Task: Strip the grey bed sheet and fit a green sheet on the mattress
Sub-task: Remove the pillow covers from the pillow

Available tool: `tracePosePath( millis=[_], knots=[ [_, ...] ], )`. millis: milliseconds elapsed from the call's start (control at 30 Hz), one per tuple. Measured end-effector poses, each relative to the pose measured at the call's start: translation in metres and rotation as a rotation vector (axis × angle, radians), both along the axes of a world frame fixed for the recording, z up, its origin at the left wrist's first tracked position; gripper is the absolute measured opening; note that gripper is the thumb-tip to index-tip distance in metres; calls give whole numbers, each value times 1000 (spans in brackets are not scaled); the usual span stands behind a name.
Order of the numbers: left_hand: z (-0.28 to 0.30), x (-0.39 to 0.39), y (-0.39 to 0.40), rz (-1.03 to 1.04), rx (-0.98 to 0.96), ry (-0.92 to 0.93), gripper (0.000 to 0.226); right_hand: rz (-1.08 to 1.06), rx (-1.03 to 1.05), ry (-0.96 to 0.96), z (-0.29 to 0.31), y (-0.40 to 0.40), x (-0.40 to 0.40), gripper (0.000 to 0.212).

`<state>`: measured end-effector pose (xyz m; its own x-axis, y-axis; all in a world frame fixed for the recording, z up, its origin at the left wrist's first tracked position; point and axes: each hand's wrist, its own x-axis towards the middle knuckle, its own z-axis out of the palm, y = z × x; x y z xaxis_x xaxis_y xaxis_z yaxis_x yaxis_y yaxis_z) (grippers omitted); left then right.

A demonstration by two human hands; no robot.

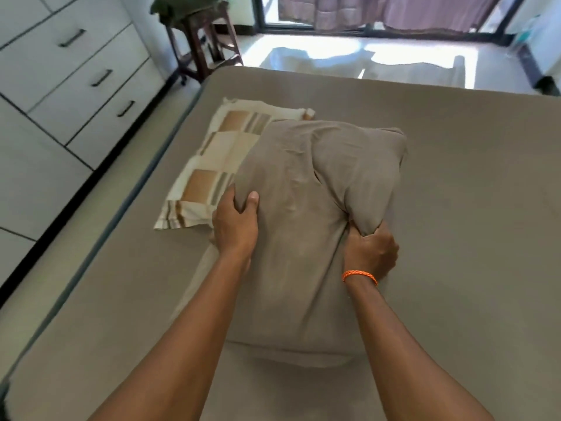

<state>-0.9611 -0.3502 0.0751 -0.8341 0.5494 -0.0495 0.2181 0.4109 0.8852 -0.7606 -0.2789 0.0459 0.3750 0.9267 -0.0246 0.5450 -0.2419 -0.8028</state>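
The grey bed sheet point(455, 208) lies flat over the whole mattress. On it, in the middle, sits a grey pillow point(303, 214). My left hand point(235, 226) grips the pillow's left edge, thumb on top. My right hand point(368, 250), with an orange band at the wrist, clutches a bunch of the pillow's fabric on its right side. Under the pillow's far left corner lies a cream pillow with tan checks point(218, 159). A folded green cloth point(179, 6) rests on a wooden stool at the back left.
White drawers point(69, 74) line the left wall across a narrow tiled aisle. The wooden stool point(206, 44) stands at the bed's far left corner. Pale cloth point(334, 63) lies on the sunlit floor beyond the bed, before a glass door with curtains point(394, 10).
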Motion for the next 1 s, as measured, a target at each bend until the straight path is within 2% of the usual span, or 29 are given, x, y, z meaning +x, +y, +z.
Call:
tracePosePath(
  millis=[133,233,267,367,467,667,800,1000],
  knots=[
    [9,-95,-25,49,-135,101,55,71,-8,10,-11,-24,-96,27],
    [-5,-133,-55,36,-276,8,69,172,-202,-64,-31,-47,-140,54],
    [-13,-134,-67,27,-299,-26,71,200,-237,-112,-39,-56,-147,57],
    [-36,-120,-96,53,-377,-27,64,273,-115,-282,-51,-84,-156,44],
    [-51,-94,-116,30,-406,-2,57,386,11,-322,-59,-106,-153,31],
    [-74,-47,-144,-8,-390,-46,46,614,45,-225,-72,-152,-123,33],
    [-87,-14,-170,-93,-307,-81,39,648,94,-142,-72,-184,-93,28],
    [-106,34,-235,-233,-240,-137,33,695,88,-183,-71,-253,-45,22]
  ],
)
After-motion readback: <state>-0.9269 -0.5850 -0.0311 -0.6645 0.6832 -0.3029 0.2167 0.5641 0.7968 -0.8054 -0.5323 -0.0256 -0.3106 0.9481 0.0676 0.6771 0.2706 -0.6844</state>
